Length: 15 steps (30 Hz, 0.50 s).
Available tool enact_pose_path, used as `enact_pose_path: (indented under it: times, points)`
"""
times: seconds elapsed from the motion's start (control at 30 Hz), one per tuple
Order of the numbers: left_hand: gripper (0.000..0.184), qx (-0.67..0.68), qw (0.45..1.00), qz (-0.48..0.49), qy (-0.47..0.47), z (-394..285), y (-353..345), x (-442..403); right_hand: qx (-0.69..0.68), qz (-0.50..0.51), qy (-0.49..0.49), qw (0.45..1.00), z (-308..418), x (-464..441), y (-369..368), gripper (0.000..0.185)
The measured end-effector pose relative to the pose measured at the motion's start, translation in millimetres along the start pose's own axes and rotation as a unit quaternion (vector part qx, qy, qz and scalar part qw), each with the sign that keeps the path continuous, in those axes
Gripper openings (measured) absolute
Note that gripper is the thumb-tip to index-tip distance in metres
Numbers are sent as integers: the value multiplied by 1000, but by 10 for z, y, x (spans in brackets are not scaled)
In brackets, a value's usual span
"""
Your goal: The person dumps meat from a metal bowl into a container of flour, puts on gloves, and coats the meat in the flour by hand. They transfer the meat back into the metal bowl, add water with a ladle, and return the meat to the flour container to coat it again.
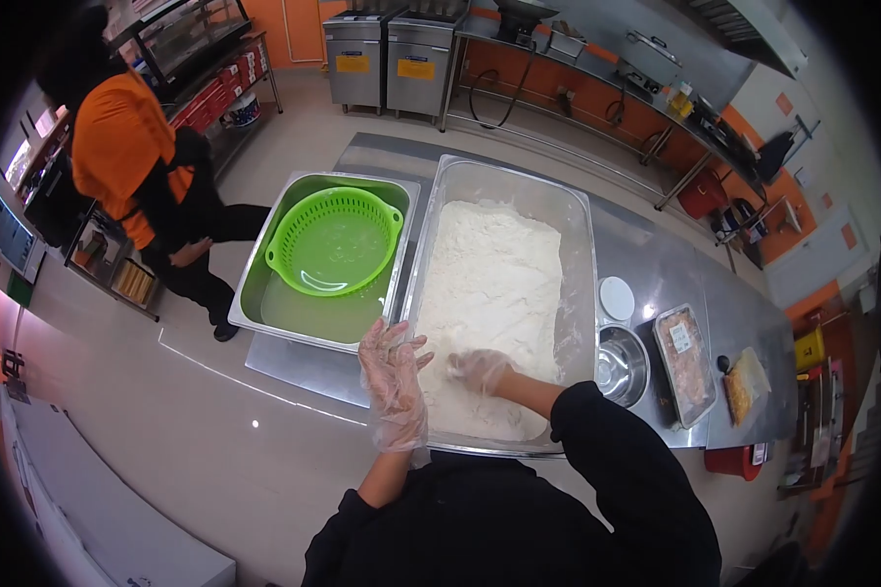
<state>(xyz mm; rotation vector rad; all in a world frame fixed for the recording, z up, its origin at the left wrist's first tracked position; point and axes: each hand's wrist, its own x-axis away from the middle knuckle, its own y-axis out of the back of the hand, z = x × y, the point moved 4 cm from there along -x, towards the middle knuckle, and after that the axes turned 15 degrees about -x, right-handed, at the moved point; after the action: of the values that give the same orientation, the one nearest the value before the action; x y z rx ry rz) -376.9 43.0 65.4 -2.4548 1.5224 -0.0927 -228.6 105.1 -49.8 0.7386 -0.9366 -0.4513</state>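
Observation:
A deep steel pan (pixel 576 210) in front of me holds a wide bed of white flour (pixel 494 274). My right hand (pixel 484 372), in a clear plastic glove, is down at the near part of the flour. Its fingers are curled into the powder, and their tips are partly hidden. Over the pan's near left edge, my left hand (pixel 394 377) is raised, gloved too, with its fingers spread and nothing in them. To the left, a green plastic colander (pixel 282 235) sits in cloudy liquid inside a second steel pan (pixel 308 338).
Right of the flour stand a white lid (pixel 616 297), a steel bowl (pixel 622 364), a tray of pale pinkish food (pixel 685 367) and a bag of yellow pieces (pixel 747 386). A person in orange (pixel 127 147) is at the far left. Fryers (pixel 416 68) line the back.

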Motion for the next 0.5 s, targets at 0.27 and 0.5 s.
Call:
enact_pose_path:
  times: [0.27,0.5]
  points:
    - [46,4,999,28,16,11,-3,-15,-163,21,134,977,-167,572,171,58]
    - [46,-7,999,40,11,15,-11,-13,-241,5,-214,947,-363,535,-475,77]
